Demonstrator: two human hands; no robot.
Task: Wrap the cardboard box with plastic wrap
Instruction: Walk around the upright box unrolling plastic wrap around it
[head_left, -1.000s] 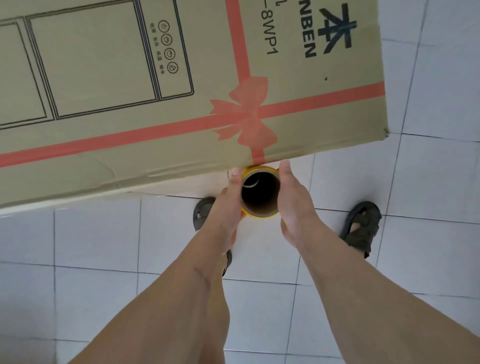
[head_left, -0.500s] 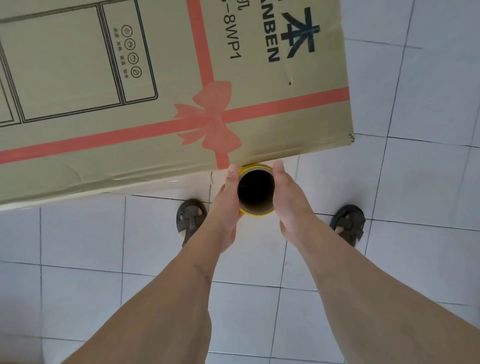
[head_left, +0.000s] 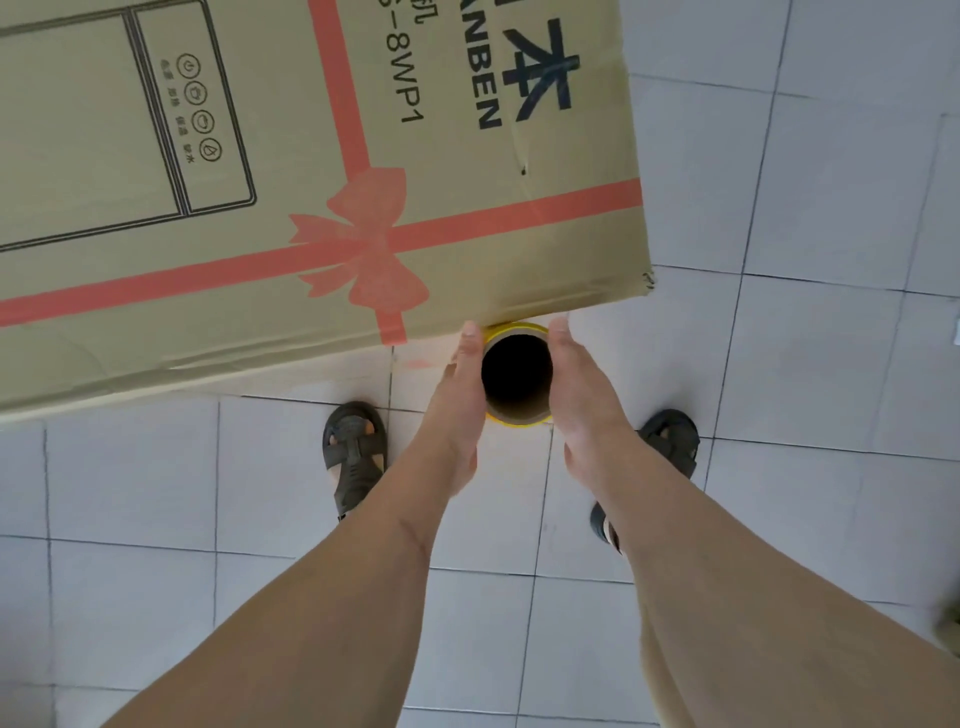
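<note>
White tiled floor (head_left: 810, 364) under cardboard box (head_left: 260, 156)

A pale tiled floor (head_left: 779, 364) with dark grout lines carries a large cardboard box (head_left: 311, 182). Two dark sandals stand just below the box's near edge: one (head_left: 354, 452) left, one (head_left: 670, 439) right.

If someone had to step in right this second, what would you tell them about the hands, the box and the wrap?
Left hand and right hand: each presses one side of the wrap roll, held upright between them.
Roll: at the cardboard box's near side, close to its right corner.
Done: cannot tell; no film is plainly visible on the box.
Left: carry the roll around the box.
</note>
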